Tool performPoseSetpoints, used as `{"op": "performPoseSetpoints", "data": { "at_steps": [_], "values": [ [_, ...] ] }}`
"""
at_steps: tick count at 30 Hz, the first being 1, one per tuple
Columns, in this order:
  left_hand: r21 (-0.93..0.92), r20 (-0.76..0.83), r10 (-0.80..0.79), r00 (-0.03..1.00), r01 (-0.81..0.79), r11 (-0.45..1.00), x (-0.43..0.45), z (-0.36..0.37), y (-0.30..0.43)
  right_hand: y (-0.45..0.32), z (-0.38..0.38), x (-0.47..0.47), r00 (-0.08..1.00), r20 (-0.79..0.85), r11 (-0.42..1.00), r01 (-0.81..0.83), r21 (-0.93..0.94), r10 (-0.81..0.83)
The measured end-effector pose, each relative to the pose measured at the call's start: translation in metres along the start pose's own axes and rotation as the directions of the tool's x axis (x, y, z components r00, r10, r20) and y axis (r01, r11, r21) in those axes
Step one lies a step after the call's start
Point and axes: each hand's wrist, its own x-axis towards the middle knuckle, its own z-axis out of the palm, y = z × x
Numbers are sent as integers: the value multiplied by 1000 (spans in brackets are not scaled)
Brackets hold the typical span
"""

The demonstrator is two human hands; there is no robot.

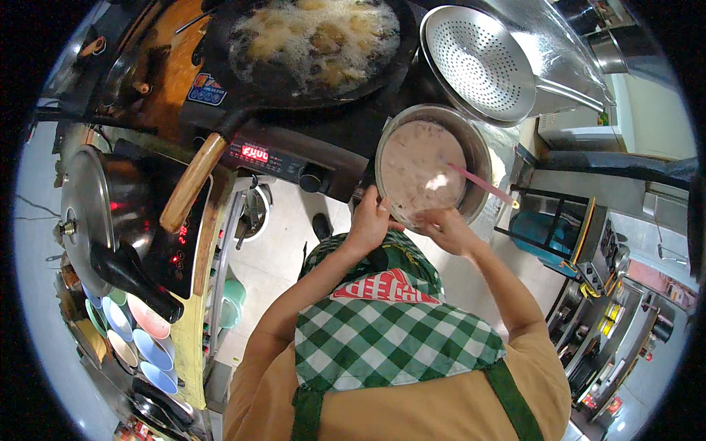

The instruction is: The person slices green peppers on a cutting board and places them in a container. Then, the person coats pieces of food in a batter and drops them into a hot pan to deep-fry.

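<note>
A round steel basin (pixel 481 144) stands before me, holding a thick pinkish-grey mixture (pixel 422 160) with lumps in it. My left hand (pixel 370 219) holds the basin's near-left rim, thumb up along the side. At the near rim is my right hand (pixel 444 230); its fingertips reach over the edge at the mixture and are blurred, so whether they pinch anything is unclear. A pink utensil handle (pixel 485 184) leans out of the mixture over the right rim. Beyond, pieces of food (pixel 325 41) fry in bubbling oil inside a black wok (pixel 259 91).
The wok's wooden handle (pixel 193 184) juts toward me over the lit induction cooker (pixel 281 162). A perforated steel strainer (pixel 480 60) rests right of the wok. Left are a lidded pressure cooker (pixel 129 193) and several pastel cups (pixel 154 350). A gas stove (pixel 598 259) stands at right.
</note>
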Motion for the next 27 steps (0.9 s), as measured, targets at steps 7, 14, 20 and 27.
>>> {"op": "performPoseSetpoints", "data": {
  "at_steps": [7, 14, 20, 27],
  "values": [
    [30, -13, 9, 1000, -9, 1000, 1, 1, 1, -3, -80, 8, 877, 71, 670, -412, 617, 474],
    [60, -41, 53, 998, -51, 997, 0, 3, 3, -111, -132, 143, 782, -397, 831, 262, -491, -481],
    [80, 5, -26, 1000, 25, 996, 1, 3, 5, -83, -113, 239, 853, -202, 791, 325, -517, -482],
    [29, 9, -28, 1000, 27, 999, 1, 3, 3, -74, -116, 221, 927, 36, 700, 306, -646, -373]
  ]
}}
